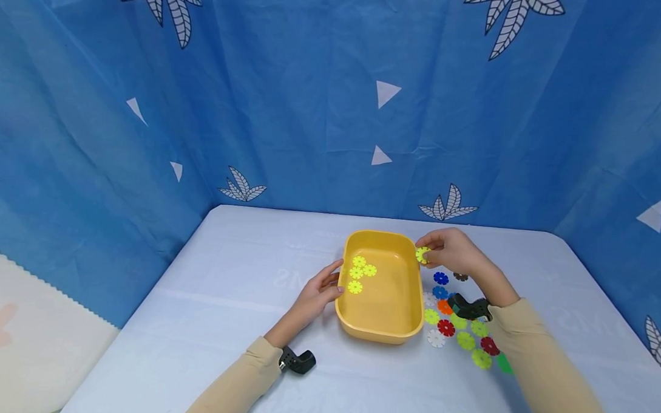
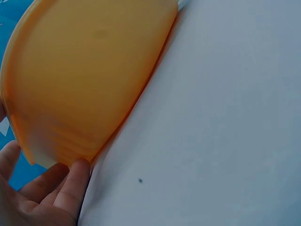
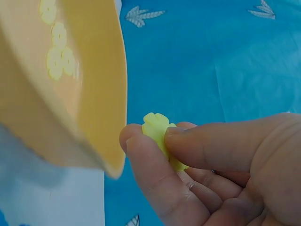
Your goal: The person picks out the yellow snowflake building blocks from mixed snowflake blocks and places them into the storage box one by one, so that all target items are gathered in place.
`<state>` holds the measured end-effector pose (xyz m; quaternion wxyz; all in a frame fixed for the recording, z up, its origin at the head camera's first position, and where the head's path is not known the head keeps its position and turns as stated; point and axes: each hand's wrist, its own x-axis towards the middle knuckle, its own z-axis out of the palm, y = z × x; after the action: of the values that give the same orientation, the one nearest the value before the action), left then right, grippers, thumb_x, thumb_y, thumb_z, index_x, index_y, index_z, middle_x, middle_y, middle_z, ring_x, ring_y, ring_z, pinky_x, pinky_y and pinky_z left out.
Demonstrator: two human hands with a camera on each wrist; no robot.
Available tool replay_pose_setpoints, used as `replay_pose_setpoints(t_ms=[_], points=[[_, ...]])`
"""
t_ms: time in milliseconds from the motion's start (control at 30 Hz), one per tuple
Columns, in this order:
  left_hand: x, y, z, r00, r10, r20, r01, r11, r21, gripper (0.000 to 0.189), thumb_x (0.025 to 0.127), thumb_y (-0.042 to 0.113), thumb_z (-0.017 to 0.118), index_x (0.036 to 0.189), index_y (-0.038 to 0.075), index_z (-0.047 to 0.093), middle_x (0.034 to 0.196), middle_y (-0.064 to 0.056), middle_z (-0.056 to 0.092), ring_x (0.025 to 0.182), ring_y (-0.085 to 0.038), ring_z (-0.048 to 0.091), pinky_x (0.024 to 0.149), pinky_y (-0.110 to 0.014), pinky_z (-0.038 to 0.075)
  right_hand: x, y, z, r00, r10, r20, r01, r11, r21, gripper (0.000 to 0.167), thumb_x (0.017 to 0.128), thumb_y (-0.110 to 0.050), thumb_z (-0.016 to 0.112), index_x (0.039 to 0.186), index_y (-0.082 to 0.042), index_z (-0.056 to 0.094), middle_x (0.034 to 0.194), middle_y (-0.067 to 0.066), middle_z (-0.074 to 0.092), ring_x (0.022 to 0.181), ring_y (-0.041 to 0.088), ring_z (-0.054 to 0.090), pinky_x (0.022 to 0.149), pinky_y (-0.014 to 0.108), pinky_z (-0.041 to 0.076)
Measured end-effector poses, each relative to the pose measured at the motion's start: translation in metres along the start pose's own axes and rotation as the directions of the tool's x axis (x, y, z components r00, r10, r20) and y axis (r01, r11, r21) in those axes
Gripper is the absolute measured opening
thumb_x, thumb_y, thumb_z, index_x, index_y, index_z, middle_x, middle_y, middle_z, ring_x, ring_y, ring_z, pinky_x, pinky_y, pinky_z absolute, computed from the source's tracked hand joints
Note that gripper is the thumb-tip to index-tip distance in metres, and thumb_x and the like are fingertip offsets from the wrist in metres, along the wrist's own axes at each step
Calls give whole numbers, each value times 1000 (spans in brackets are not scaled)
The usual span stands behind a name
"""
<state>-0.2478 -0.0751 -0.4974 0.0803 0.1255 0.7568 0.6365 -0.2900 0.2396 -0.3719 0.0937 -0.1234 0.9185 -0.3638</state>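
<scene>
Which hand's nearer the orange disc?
Right. The right hand is on the orange disc's side of the yellow tub, pinching a yellow disc; the left hand touches the tub's opposite side.

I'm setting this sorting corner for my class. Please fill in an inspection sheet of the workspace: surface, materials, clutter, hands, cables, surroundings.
Surface: white tabletop.
Materials: yellow tub with four yellow-green discs inside; loose discs in mixed colours lie to its right, some partly hidden by the right wrist device.
Clutter: nothing seen beyond the loose discs.
Left hand: touches the tub's left side.
Right hand: pinches one yellow-green disc near the tub's right rim.
Cables: nothing seen.
Surroundings: blue backdrop printed with leaves and triangles; pale floral sheet at lower left.
</scene>
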Motion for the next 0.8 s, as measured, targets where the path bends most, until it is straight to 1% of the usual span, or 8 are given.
replay_pose_setpoints(t_ms=[133,233,367,433,533,600,667,800], points=[[1,-1,0,1000,-1,2,1,1000,-5,66,96,16,60,158,23,39,154,-19,50,140,-36,53,104,-42,58,10,-8,9,999,3,36,-4,1000,18,30,96,-1,62,124,8,66,103,20,70,87,23,75,82,42,65],[1,-2,0,1000,0,3,0,1000,-10,66,96,15,60,158,23,39,154,-19,51,140,-37,53,104,-42,57,17,-13,17,998,8,59,-9,1000,26,31,96,0,61,125,8,66,103,19,70,87,21,75,81,41,65],[1,-2,-1,1000,4,4,-4,1000,-14,66,96,14,60,158,22,39,153,-20,51,140,-37,53,104,-42,57,26,-19,29,996,1,85,-4,999,34,30,95,2,62,123,9,66,100,18,70,84,20,75,80,40,66],[1,-2,-1,1000,6,4,-6,1000,-12,66,96,14,60,158,22,39,154,-20,51,140,-37,53,104,-42,58,30,-22,34,995,0,101,-4,999,36,29,94,2,62,123,10,65,100,18,69,83,20,75,82,43,65],[1,-2,-1,1000,5,8,-5,1000,-11,66,96,15,60,158,22,39,154,-20,50,140,-37,53,104,-42,57,35,-28,41,993,15,117,-19,999,35,29,95,2,62,122,9,66,103,18,69,81,18,73,85,44,64],[2,-2,-1,1000,5,8,-5,1000,-9,66,96,16,60,158,23,39,154,-20,50,140,-37,53,104,-42,57,37,-31,45,992,10,129,-14,999,31,28,95,3,62,122,9,66,107,19,69,81,17,73,85,44,64],[2,-2,-2,1000,5,9,-5,1000,-9,66,96,16,60,158,23,39,154,-20,50,139,-37,53,104,-42,57,40,-34,48,991,6,135,-10,1000,27,28,95,3,62,122,9,67,110,20,69,81,17,73,83,43,65],[1,0,-2,1000,5,4,-5,1000,-8,65,97,16,60,158,23,39,154,-20,50,139,-37,53,104,-42,57,45,-39,55,989,-5,150,2,1000,21,27,95,3,62,121,9,68,113,21,70,85,24,75,83,42,65]])
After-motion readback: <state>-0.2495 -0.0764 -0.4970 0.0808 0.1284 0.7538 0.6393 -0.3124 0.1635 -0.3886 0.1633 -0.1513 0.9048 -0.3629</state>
